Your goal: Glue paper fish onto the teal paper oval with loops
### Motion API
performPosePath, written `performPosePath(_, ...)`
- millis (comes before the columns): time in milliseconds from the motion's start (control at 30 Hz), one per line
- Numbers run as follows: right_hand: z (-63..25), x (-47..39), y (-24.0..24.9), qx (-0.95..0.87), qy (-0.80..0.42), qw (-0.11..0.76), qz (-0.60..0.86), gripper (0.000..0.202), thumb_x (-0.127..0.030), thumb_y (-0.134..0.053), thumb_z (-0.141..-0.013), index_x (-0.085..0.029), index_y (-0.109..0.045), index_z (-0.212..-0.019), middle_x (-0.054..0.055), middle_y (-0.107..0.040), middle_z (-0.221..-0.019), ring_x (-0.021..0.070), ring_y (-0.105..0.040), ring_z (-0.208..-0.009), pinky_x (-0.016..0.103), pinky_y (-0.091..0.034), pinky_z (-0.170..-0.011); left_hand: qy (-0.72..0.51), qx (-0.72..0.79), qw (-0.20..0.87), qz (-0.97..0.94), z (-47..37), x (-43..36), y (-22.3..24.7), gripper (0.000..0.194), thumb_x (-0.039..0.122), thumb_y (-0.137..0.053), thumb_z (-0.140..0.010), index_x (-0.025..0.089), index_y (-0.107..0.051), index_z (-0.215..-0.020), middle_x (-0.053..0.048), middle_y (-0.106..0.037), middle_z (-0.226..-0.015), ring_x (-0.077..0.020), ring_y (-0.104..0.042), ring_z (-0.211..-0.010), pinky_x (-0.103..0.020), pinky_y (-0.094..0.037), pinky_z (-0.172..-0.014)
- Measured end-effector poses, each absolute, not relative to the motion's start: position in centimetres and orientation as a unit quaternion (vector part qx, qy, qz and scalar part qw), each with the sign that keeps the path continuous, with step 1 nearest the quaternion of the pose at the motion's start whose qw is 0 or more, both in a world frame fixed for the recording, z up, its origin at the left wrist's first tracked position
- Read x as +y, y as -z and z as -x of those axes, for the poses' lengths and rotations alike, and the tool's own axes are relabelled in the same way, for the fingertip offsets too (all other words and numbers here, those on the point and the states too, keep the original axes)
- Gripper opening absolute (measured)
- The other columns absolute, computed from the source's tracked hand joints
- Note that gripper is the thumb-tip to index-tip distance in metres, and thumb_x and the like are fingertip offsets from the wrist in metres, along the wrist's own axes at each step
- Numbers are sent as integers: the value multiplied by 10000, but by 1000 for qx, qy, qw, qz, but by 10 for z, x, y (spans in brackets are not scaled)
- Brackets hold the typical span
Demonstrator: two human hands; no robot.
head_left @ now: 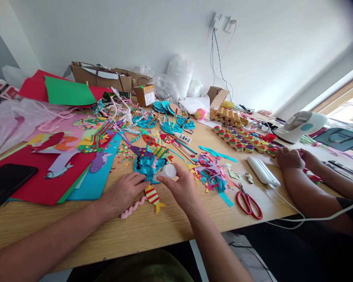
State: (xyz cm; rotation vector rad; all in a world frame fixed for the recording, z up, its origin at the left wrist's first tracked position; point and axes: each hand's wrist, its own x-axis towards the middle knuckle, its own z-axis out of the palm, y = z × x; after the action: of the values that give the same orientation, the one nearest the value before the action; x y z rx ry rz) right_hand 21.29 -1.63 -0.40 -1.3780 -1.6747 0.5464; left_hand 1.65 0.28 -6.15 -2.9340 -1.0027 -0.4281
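Note:
In my right hand (182, 184) is a small white bottle (168, 171), tilted over the blue round paper piece (147, 166). My left hand (125, 190) lies at the near left edge of that blue piece, its fingers together; what they hold, if anything, is hidden. Several paper fish stand up around the blue piece, among them a purple one (141, 151) and a yellow striped one (159, 151). Just below my hands, a red-and-yellow striped fish (152, 195) lies on the table beside a pink twisted strip (133, 207).
Red-handled scissors (248, 204), a white power bank (263, 171) and paper scraps (213, 174) lie to the right. Another person's hands (291, 158) work beside a painted egg carton (244, 140). Coloured sheets (50, 176) and a black phone (10, 184) are at the left.

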Motion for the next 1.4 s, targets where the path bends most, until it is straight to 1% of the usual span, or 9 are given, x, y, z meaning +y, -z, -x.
performPosePath(133,-212,-16,4,-685,-222,428,546,200,-352,-692,-659,-185,-582,-668,-34,-561,-606,118,-491,-583,209,-357,-553,134,-318,-2,938,-17,3,61,277,105,-524,-830,150,-573,-1099,-93,-580,-1059,-205,-522,-942,-320,-479,-783)
performPosePath(267,-210,-15,3,-679,-201,424,565,213,-350,-710,-635,-190,-570,-644,-40,-546,-582,118,-483,-562,207,-338,-525,131,-319,-2,939,-17,3,60,278,125,-507,-846,164,-562,-1116,-81,-583,-1045,-202,-521,-933,-326,-478,-786)
performPosePath(400,-211,-14,2,-684,-214,429,550,205,-361,-695,-651,-196,-573,-652,-37,-555,-594,122,-488,-574,213,-349,-542,146,-317,4,937,-17,4,60,268,132,-469,-865,181,-562,-1111,-74,-579,-1058,-198,-513,-954,-327,-469,-807)
performPosePath(500,-214,-14,4,-670,-227,442,551,208,-346,-710,-625,-195,-568,-636,-41,-540,-582,121,-480,-579,219,-351,-549,143,-318,0,937,-16,4,60,279,134,-473,-860,182,-557,-1122,-74,-581,-1048,-206,-514,-945,-337,-473,-797)
performPosePath(733,-226,-14,22,-477,-436,576,500,280,-363,-715,-563,-199,-538,-708,-35,-579,-637,131,-525,-604,247,-422,-569,151,-313,-14,938,-14,3,62,288,86,-438,-854,185,-571,-1089,-79,-567,-1075,-198,-503,-987,-336,-468,-827)
performPosePath(900,-232,-14,31,-422,-472,584,508,293,-364,-728,-568,-173,-567,-720,-20,-582,-659,106,-503,-588,223,-412,-533,180,-312,-29,933,-13,3,62,314,93,-429,-857,209,-557,-1120,-72,-553,-1085,-196,-493,-1004,-328,-462,-832)
performPosePath(1067,-234,-15,32,-382,-493,581,523,333,-373,-738,-535,-168,-577,-743,-1,-603,-686,127,-546,-623,245,-454,-567,184,-311,-35,932,-13,3,60,330,121,-433,-855,241,-555,-1137,-65,-566,-1059,-189,-514,-957,-312,-483,-787)
performPosePath(1267,-228,-17,25,-470,-428,572,518,278,-375,-709,-581,-180,-554,-703,-15,-583,-641,131,-527,-601,253,-446,-575,193,-315,-29,929,-13,2,59,327,126,-403,-861,251,-572,-1112,-61,-578,-1081,-200,-520,-969,-322,-483,-773)
performPosePath(1400,-221,-17,15,-593,-315,498,549,233,-370,-693,-625,-185,-563,-677,-32,-557,-601,120,-484,-570,227,-385,-534,186,-317,-12,930,-14,1,58,320,117,-377,-875,233,-583,-1090,-67,-588,-1078,-209,-512,-992,-336,-469,-799)
